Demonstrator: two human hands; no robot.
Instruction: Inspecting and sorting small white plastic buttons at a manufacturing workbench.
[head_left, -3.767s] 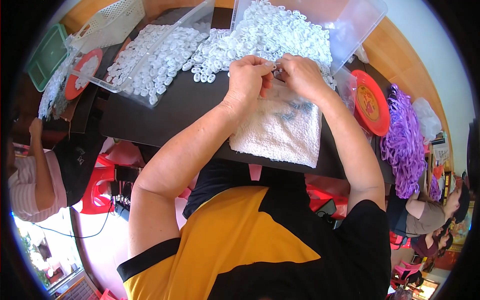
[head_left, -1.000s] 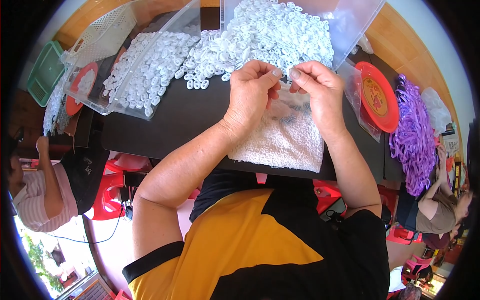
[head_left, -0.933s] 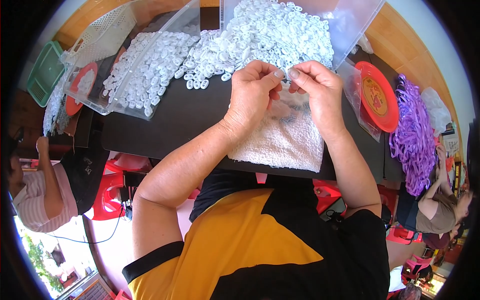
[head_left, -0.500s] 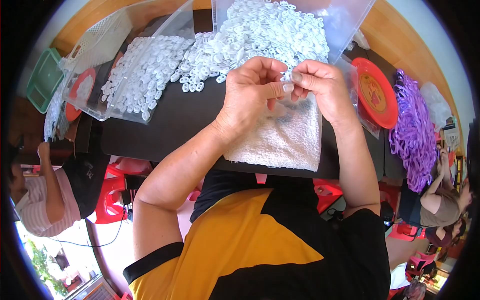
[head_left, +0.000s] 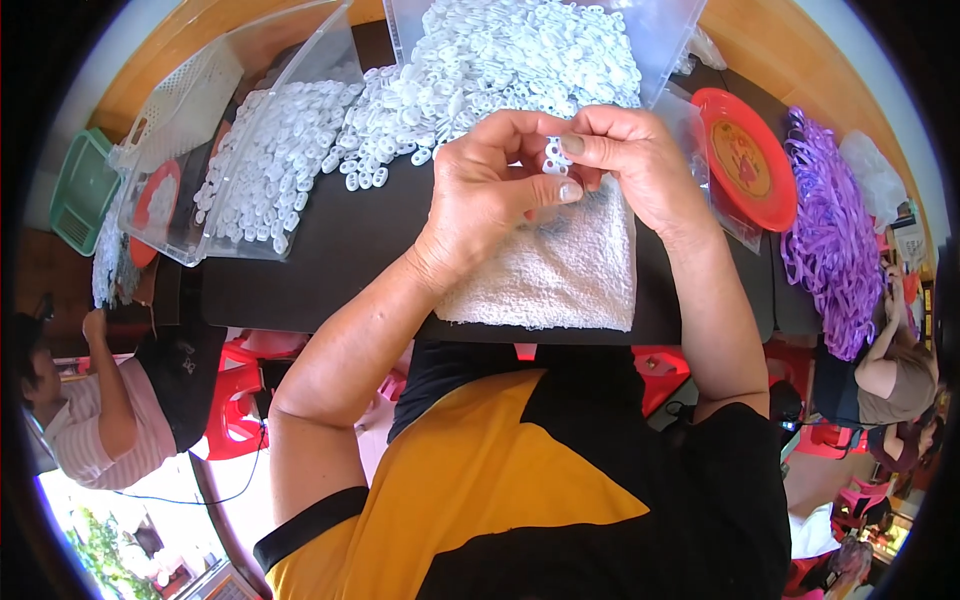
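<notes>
Above a white towel (head_left: 560, 270) on the dark table, both my hands meet at a small white two-holed plastic piece (head_left: 556, 157). My right hand (head_left: 640, 165) pinches it between thumb and fingertips. With its fingers curled and its thumb at the lower end of the piece, my left hand (head_left: 480, 195) is closed around it from the other side. The fingers partly cover the piece, so anything else between them is hidden. A big heap of similar white pieces (head_left: 520, 60) lies just beyond my hands, spilling out of a clear plastic bin.
To the left, a second clear bin (head_left: 195, 250) lies tipped with more white pieces. A red plate (head_left: 775, 165) and a bundle of purple ribbons (head_left: 830, 240) are on the right. Near a green basket (head_left: 75, 190), a person in a striped shirt (head_left: 120, 440) sits at far left.
The view has shifted slightly. My fingers have turned, so the white piece now shows more plainly between them; both hands stay together over the towel.
</notes>
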